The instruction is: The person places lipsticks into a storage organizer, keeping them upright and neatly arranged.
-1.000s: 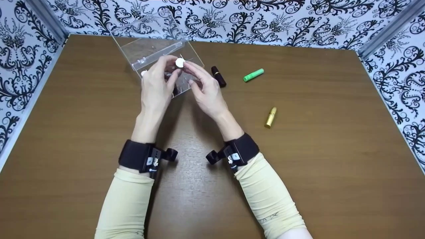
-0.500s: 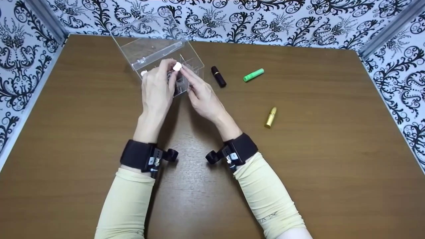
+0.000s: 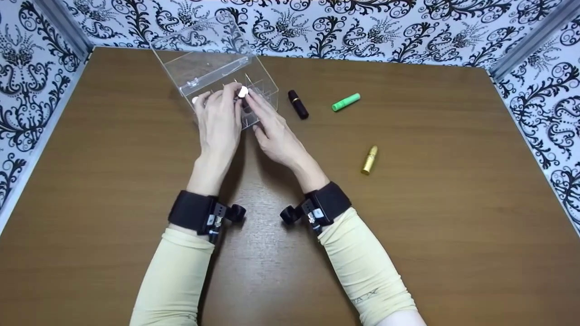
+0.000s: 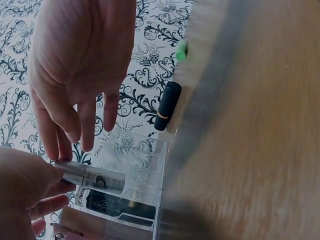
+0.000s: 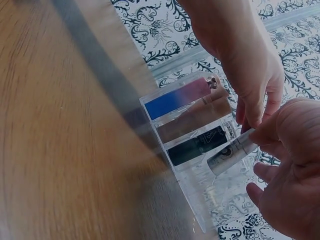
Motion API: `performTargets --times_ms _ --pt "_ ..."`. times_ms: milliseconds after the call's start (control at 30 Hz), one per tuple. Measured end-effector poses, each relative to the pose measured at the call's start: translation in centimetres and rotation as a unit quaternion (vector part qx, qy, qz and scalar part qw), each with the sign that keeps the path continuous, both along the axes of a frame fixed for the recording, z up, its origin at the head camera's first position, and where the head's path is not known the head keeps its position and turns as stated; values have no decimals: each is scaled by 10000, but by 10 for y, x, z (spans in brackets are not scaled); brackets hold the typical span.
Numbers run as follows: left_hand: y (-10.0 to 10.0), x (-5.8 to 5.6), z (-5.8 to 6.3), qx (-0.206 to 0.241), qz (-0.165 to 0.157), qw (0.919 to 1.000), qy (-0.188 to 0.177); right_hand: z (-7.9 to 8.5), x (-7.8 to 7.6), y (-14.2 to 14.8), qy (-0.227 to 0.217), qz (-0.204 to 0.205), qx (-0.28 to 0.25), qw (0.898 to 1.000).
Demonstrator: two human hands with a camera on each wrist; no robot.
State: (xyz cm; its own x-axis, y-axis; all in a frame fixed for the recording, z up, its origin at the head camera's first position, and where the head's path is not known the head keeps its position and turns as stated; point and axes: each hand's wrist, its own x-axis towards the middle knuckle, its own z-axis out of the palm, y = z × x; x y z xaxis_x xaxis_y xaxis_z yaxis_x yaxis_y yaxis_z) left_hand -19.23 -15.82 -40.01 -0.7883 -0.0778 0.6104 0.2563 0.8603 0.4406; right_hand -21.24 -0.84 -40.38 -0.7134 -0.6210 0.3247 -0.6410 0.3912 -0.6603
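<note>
A silver lipstick tube [image 4: 95, 176] with dark print tilts over a clear compartment box [image 3: 215, 76], whose lid stands raised. My left hand [image 3: 219, 122] pinches the tube at its upper end between thumb and fingers. My right hand [image 3: 281, 138] reaches in from the right, index finger nearly straight with its tip on the tube's white round top [image 3: 243, 92]; its thumb stands away from the tube. Beside the tube in the box lie a black tube [image 5: 197, 145], a brown tube [image 5: 192, 120] and a blue-and-pink tube [image 5: 177, 98]. Fingers partly hide the compartments in the head view.
Right of the box, a black lipstick [image 3: 298, 104] with a gold band, a green tube [image 3: 346, 102] and a gold lipstick [image 3: 369, 160] lie on the brown table [image 3: 453, 203]. Patterned wall panels [image 3: 362, 29] border it at the back and sides.
The tube's white top has come slightly nearer the person, and both hands have lowered toward the box. My left hand has shifted right, its fingers now spread further over the box.
</note>
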Motion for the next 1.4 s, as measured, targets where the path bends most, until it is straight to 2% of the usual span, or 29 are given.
performTargets --times_ms 333,833,1133,1400 --pt "0 -2 -8 -537 -165 9983 -153 -3 -1 -1 -242 -210 699 9970" --pt "1 -3 -14 -1464 13 9878 -526 -6 0 -4 -410 -398 963 9937" --pt "0 -3 -18 -1587 -21 9871 -214 -7 1 -4 -521 -396 1061 9922" --pt "0 -3 -19 -1576 -87 9872 -207 -7 2 -3 -561 -405 1068 9919"
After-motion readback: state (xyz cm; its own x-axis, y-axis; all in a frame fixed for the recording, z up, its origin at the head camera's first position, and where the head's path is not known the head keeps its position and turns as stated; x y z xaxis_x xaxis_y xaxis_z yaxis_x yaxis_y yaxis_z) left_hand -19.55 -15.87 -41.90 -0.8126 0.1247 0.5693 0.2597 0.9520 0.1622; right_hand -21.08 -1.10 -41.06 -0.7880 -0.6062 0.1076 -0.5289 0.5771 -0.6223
